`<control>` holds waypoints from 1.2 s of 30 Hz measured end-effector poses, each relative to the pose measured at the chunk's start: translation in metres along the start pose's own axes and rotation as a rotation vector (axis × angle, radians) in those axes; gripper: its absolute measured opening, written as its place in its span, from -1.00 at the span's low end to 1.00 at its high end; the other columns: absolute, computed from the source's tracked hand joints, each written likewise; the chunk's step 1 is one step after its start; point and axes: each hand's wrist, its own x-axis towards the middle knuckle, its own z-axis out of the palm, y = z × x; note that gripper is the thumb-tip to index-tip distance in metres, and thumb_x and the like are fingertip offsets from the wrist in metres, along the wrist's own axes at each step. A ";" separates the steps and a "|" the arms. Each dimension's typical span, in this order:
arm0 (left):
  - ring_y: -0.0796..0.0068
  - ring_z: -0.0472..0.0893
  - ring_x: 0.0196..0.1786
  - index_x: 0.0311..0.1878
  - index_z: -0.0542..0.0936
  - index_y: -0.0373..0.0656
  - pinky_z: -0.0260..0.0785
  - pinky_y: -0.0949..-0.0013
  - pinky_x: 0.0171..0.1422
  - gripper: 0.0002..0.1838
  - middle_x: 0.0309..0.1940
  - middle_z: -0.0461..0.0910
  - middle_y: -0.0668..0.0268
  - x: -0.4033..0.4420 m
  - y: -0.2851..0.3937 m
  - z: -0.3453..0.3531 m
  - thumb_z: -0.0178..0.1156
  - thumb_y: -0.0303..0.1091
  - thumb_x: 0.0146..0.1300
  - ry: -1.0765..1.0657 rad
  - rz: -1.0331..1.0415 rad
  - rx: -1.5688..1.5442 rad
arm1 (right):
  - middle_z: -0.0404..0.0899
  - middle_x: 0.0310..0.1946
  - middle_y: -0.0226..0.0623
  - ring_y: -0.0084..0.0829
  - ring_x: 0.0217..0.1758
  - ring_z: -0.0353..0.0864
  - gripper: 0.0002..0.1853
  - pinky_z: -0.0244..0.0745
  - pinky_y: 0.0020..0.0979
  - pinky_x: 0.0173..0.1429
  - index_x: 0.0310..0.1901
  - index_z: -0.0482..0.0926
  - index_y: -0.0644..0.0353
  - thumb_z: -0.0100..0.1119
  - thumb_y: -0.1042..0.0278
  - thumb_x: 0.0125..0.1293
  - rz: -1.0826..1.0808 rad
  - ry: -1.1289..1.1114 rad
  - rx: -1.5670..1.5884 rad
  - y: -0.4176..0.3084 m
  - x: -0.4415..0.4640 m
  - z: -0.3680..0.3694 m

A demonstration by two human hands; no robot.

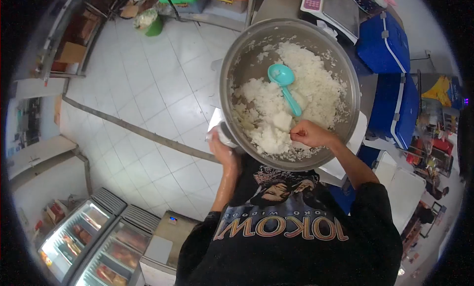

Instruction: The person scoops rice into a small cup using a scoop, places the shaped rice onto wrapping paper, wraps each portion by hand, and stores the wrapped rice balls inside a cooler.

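Note:
A large round metal pot [228, 83] holds a heap of white cooked rice [316, 81]. On the rice lies a turquoise scoop [282, 76], its handle slanting toward me. My right hand [312, 134] is inside the pot near the front rim, fingertips pinched together against a clump of rice. What sits between those fingertips is mostly hidden. Outside the pot, at its left front, my left hand [223, 149] is curled around something whitish that I cannot make out, close to the pot's wall.
A digital scale [340, 12] stands behind the pot, with blue cooler boxes [390, 44] to the right. Display fridges [79, 236] are at lower left. A green bin [152, 25] stands on the tiled floor [148, 88], and a long dark strip [133, 130] crosses it.

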 end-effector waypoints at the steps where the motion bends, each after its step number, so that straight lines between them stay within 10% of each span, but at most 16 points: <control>1: 0.37 0.58 -0.04 0.07 0.50 -0.26 0.45 0.32 0.09 -0.66 -0.08 0.55 0.22 -0.001 0.015 -0.007 -0.06 -0.17 0.55 -0.006 0.162 0.229 | 0.44 -0.67 -0.30 -0.57 -0.54 0.35 -0.79 0.27 -0.36 -0.41 -0.28 0.69 0.37 0.22 0.36 0.39 -0.023 0.014 0.047 0.003 -0.004 0.002; 6: 0.36 0.63 -0.02 0.16 0.46 -0.25 0.54 0.26 0.14 -0.55 -0.03 0.56 0.19 -0.042 0.095 0.009 -0.11 -0.03 0.56 -0.028 0.525 0.110 | 0.55 -0.57 -0.32 -0.62 -0.46 0.40 -0.80 0.30 -0.45 -0.36 -0.15 0.71 0.36 0.22 0.39 0.42 -0.219 0.263 0.091 -0.013 -0.043 -0.015; 15: 0.26 0.53 0.26 0.31 0.45 -0.11 0.37 0.13 0.41 -0.44 0.19 0.55 0.23 -0.102 0.100 0.185 -0.21 0.11 0.57 -0.416 -0.190 -0.891 | 0.37 -0.44 -0.39 -0.39 -0.44 0.56 -0.44 0.53 -0.31 -0.35 0.32 0.57 0.03 0.20 0.42 0.22 -0.395 1.241 -1.097 -0.109 -0.098 0.001; 25: 0.29 0.59 0.22 0.23 0.51 -0.14 0.42 0.18 0.35 -0.52 0.15 0.61 0.25 -0.075 0.103 0.172 -0.19 0.00 0.58 -0.524 -0.068 -0.865 | 0.56 -0.32 -0.20 -0.07 -0.37 0.61 -0.49 0.58 -0.17 -0.19 0.32 0.52 0.07 0.13 0.43 0.30 -0.288 1.356 -0.862 -0.129 -0.122 -0.057; 31: 0.34 0.60 0.18 0.20 0.52 -0.14 0.46 0.22 0.28 -0.54 0.10 0.63 0.27 -0.071 0.088 0.169 -0.18 -0.03 0.58 -0.444 -0.023 -0.817 | 0.60 -0.47 0.20 0.14 -0.28 0.67 -0.64 0.54 0.10 -0.17 0.10 0.62 0.14 0.11 0.44 0.26 -0.198 0.830 -0.437 -0.136 -0.080 -0.008; 36: 0.30 0.62 0.12 0.15 0.53 -0.08 0.47 0.18 0.24 -0.54 0.01 0.63 0.29 -0.052 0.078 0.175 -0.22 0.01 0.57 -0.410 -0.050 -0.834 | 0.62 -0.44 0.13 0.12 -0.33 0.66 -0.79 0.51 0.02 -0.24 -0.09 0.65 0.21 0.06 0.44 0.34 -0.404 0.809 -0.308 -0.113 -0.056 -0.024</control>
